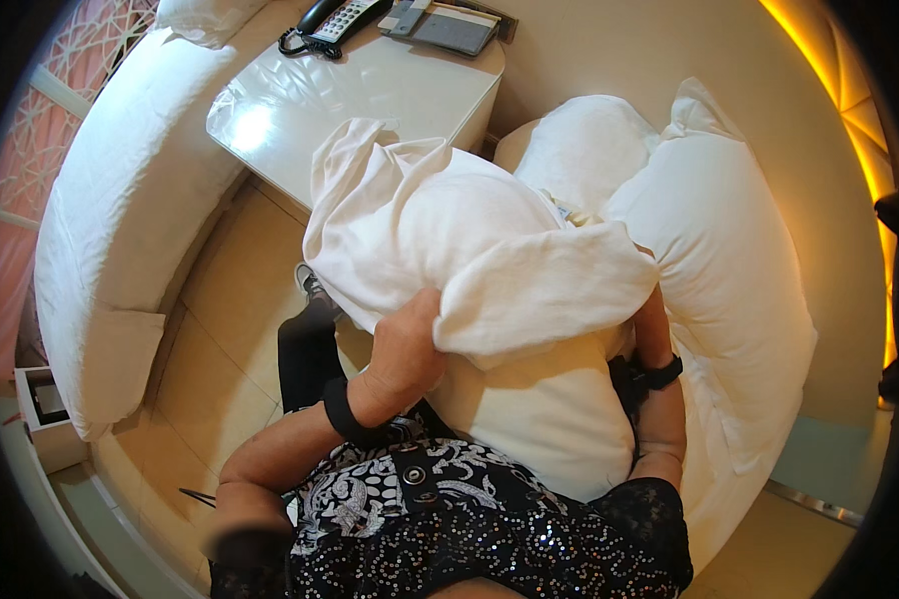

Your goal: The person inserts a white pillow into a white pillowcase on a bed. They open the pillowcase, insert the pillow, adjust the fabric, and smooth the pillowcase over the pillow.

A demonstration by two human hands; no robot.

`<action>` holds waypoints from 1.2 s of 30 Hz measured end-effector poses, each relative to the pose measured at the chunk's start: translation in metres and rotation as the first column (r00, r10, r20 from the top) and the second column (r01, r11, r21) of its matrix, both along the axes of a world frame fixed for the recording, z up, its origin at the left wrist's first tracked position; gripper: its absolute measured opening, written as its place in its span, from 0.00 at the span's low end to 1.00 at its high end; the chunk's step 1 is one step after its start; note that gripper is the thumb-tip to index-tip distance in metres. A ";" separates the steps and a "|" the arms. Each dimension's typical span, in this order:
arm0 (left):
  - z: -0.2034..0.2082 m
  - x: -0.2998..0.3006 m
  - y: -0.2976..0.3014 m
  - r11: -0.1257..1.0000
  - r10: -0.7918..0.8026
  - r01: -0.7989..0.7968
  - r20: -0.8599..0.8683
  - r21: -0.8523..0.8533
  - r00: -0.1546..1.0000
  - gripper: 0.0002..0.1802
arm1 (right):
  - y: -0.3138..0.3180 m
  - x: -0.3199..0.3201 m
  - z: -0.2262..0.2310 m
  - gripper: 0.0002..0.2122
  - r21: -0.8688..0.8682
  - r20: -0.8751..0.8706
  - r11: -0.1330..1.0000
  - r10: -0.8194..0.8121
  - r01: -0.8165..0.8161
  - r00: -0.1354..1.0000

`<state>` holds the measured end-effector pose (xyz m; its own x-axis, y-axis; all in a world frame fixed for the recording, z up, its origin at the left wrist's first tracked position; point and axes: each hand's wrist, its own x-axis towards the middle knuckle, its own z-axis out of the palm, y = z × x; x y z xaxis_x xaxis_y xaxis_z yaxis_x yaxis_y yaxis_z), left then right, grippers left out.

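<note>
A white pillowcase (400,215) is drawn partly over a pillow (544,404) that stands against my body, its lower part bare and cream-white. My left hand (408,344) is closed on the near left edge of the pillowcase's turned-back opening, thumb side up. At the right end of that opening is my right hand (652,314). Cloth covers most of its fingers, so their grip does not show. The far end of the pillowcase hangs in loose folds by the table's near edge.
More white pillows (714,230) lie right of my hands, against the wall. Ahead stands a glossy white table (300,120) with a black corded telephone (335,25) and a grey folder-like holder (448,27). A white-covered bed edge (120,200) runs along the left, beyond the tiled floor (220,339).
</note>
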<state>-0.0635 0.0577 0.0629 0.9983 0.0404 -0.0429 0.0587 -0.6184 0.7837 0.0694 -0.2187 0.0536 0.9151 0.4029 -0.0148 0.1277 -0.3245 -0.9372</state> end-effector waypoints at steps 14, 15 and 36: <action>0.000 0.001 -0.011 0.719 -0.436 0.373 0.038 -0.586 0.899 0.18 | 0.037 -0.017 0.007 0.11 0.121 0.151 0.993 -0.032 0.014 0.988; 0.000 0.001 -0.011 0.799 -0.459 0.407 -0.012 -0.442 0.888 0.18 | 0.033 -0.017 0.006 0.09 0.124 0.148 0.992 -0.023 0.005 0.989; -0.021 -0.045 0.065 0.751 -0.649 0.657 -0.242 -0.059 0.721 0.21 | -0.004 -0.006 0.009 0.05 -0.417 0.414 0.873 0.431 -0.254 0.802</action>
